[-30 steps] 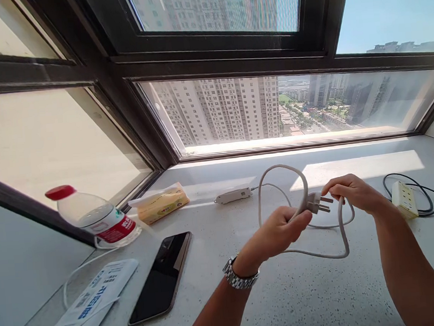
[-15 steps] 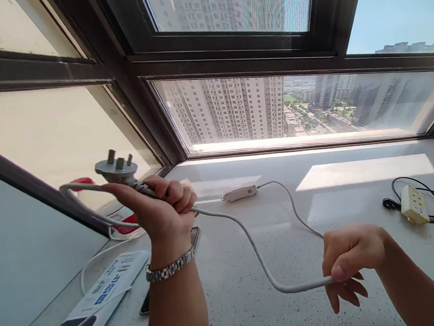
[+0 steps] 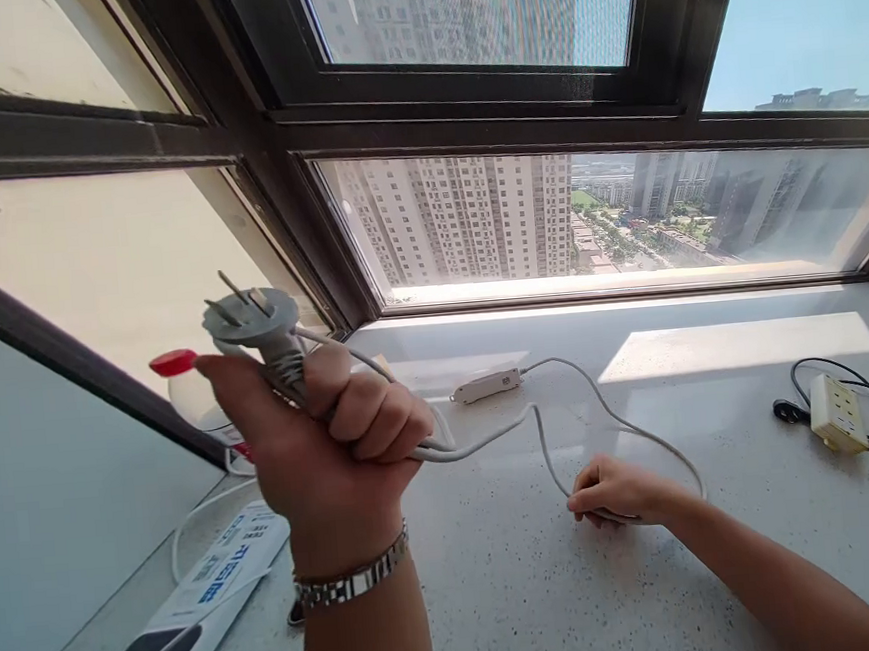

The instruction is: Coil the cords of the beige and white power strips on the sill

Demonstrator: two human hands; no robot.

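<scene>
My left hand (image 3: 324, 445) is raised in a fist around a grey three-pin plug (image 3: 252, 320) and loops of its white cable (image 3: 564, 436), pins pointing up. A metal watch sits on that wrist. The cable runs down to the pale stone sill (image 3: 560, 576) and back to a small white switch box (image 3: 485, 386). My right hand (image 3: 617, 492) rests low on the sill, fingers closed on the cable where it bends.
A bottle with a red cap (image 3: 173, 363) stands behind my left hand, mostly hidden. A white power strip (image 3: 193, 605) lies at the near left. A cream socket block (image 3: 836, 414) with a black cord lies at the far right. Dark window frames border the sill.
My left hand has drawn nearer and gathered more cable loops. My right hand has gone down onto the sill and slid along the cable towards the middle. The cable lies slacker.
</scene>
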